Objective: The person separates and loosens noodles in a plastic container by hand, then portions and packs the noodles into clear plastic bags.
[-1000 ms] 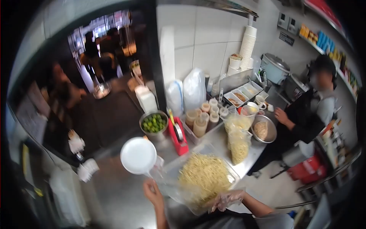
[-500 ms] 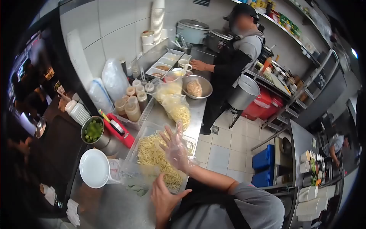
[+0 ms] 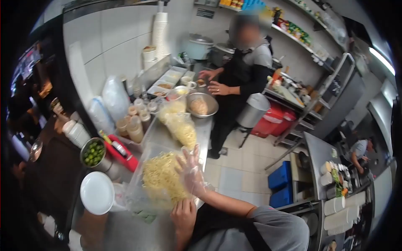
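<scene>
My right hand (image 3: 192, 172) wears a clear plastic glove. Its fingers are spread beside a heap of yellow noodles (image 3: 161, 171) in a clear plastic tub (image 3: 139, 169), and it holds nothing. My bare left hand (image 3: 184, 214) is closed, knuckles up, at the near edge of the tub. What its fingers hold, if anything, is hidden. Translucent plastic (image 3: 157, 195) covers the near part of the noodles. Green leaves (image 3: 145, 216) show below it. Beyond the tub lies a clear bag of noodles (image 3: 183, 130).
A metal bowl (image 3: 212, 105) holds a bagged pinkish food. To the left stand a white plate (image 3: 97, 193), a pot of green fruit (image 3: 94, 153), a red holder (image 3: 125, 157) and sauce bottles (image 3: 135, 130). A co-worker (image 3: 240, 75) stands at the counter's far end.
My left hand has gone from open, thumb out, to closed fingers. My right hand stays spread by the noodles. The co-worker's hands have lifted, and the view has tilted up.
</scene>
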